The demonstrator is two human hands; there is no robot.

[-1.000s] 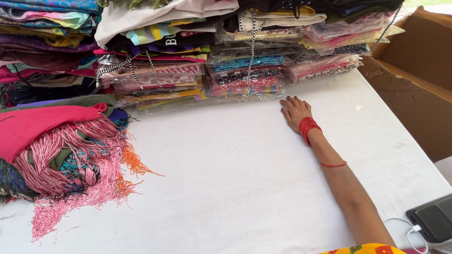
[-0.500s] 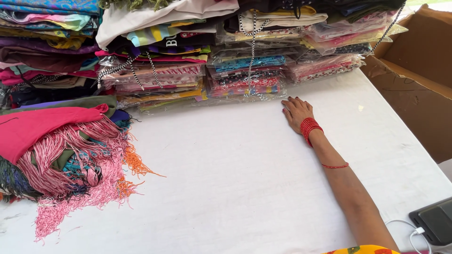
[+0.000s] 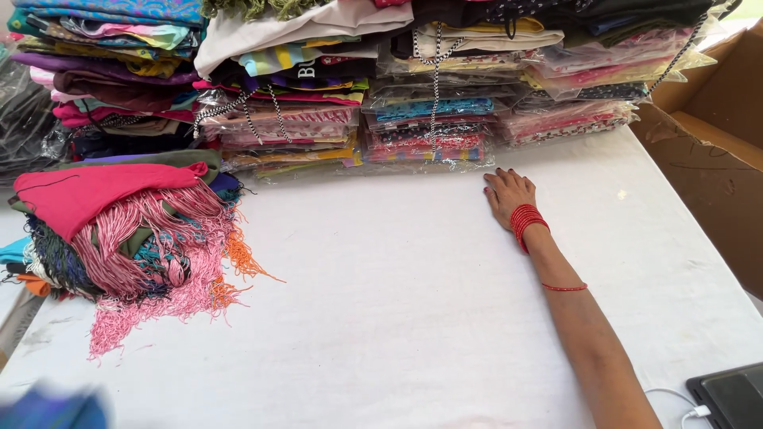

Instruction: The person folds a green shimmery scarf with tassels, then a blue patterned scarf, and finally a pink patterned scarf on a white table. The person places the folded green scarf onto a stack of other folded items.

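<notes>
One white table (image 3: 381,318): fills most of the view; bare cloth-covered middle.
Many folded fabrics (image 3: 318,71): stacked along the far edge, the lower packs in clear plastic wrap (image 3: 429,143), black-and-white cords hanging over them.
Fringed scarf pile (image 3: 135,230): on the left of the table, pink fold on top, pink and orange tassels trailing onto the white.
Cardboard box (image 3: 715,167): beside the table's right edge, open flap.
Right hand (image 3: 507,195): palm down, flat on the table, fingers loosely spread, gripping nothing; fingertips just short of the wrapped packs.
Red bangles (image 3: 527,222): bunched at that wrist; thin red thread higher on the forearm.
Dark tablet (image 3: 731,397): bottom right corner, white cable (image 3: 675,401) plugged in.
Left hand: not visible.
Change since a second ago: almost none; right hand on the same spot, same flat pose; piles unmoved.
New item: blurred blue shape (image 3: 48,409) at the bottom left edge; too smeared to identify.
Reading: hand resting, no pack yet touched.
</notes>
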